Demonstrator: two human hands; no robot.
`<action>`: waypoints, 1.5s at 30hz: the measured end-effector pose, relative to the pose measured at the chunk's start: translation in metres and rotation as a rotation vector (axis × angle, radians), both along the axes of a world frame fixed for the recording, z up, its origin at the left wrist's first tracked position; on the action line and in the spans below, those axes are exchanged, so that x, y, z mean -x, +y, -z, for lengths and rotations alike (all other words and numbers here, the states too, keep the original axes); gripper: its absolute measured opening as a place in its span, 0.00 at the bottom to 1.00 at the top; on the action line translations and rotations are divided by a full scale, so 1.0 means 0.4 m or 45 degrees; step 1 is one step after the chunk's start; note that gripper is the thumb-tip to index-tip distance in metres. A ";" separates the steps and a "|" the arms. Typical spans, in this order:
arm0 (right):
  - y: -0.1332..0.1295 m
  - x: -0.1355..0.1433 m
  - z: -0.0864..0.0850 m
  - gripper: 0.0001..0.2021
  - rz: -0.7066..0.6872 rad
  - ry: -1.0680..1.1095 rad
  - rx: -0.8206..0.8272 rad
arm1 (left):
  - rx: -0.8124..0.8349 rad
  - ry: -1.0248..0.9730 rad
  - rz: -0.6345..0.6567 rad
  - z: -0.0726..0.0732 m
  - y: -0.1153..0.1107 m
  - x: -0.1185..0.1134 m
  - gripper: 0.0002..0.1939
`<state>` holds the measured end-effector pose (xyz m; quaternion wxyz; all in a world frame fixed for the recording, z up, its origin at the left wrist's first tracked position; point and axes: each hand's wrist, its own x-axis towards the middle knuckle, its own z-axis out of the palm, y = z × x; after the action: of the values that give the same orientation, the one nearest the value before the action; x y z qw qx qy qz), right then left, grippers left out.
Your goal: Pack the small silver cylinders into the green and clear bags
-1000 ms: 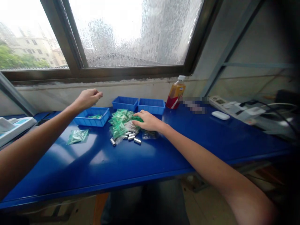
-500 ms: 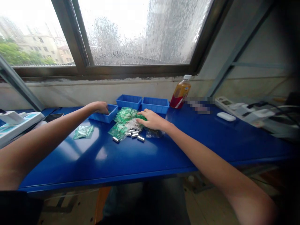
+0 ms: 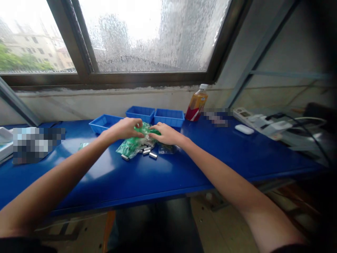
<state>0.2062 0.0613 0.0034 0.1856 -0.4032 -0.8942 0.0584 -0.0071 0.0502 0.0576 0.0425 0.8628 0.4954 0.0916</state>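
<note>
A heap of small clear and green plastic bags (image 3: 131, 147) lies on the blue table (image 3: 179, 172). My left hand (image 3: 125, 128) is over the heap's left side, thumb and fingers apart, with nothing visible between them. From the right, my right hand (image 3: 166, 134) rests at the heap's edge, fingers spread and touching the green bags. Several short silvery metal cylinders (image 3: 153, 155) lie in front of the heap. Beneath my right hand is a flat clear bag (image 3: 166, 149). A blue bin (image 3: 98, 124) stands behind my left wrist.
Two more blue bins (image 3: 140, 113) stand against the wall below the window. To their right is a bottle of amber drink (image 3: 197, 103). A white oval case (image 3: 244, 129) and power strips with cables lie at the right. One green bag (image 3: 83, 145) lies partly behind my left forearm.
My left hand has come out of the left blue bin and moved right, over the bags. The right hand stays at the heap. The view has shifted slightly.
</note>
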 end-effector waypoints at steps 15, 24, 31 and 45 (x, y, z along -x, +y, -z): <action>0.009 -0.003 -0.030 0.13 -0.194 0.383 -0.032 | -0.259 -0.297 -0.217 0.194 -0.165 -0.024 0.33; 0.077 0.099 0.004 0.28 -0.227 0.008 0.029 | -0.328 -0.442 -0.180 0.156 -0.102 -0.020 0.20; 0.026 0.083 0.006 0.27 -0.244 -0.154 0.104 | -0.672 -0.505 -0.571 0.091 -0.217 0.194 0.14; -0.010 0.021 -0.032 0.25 -0.240 0.108 -0.045 | -0.335 -0.243 -0.175 0.143 -0.161 -0.018 0.32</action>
<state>0.1980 0.0574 0.0163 0.2241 -0.3111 -0.9204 0.0771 0.0001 -0.0141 0.0005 -0.0303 0.8123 0.5308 0.2398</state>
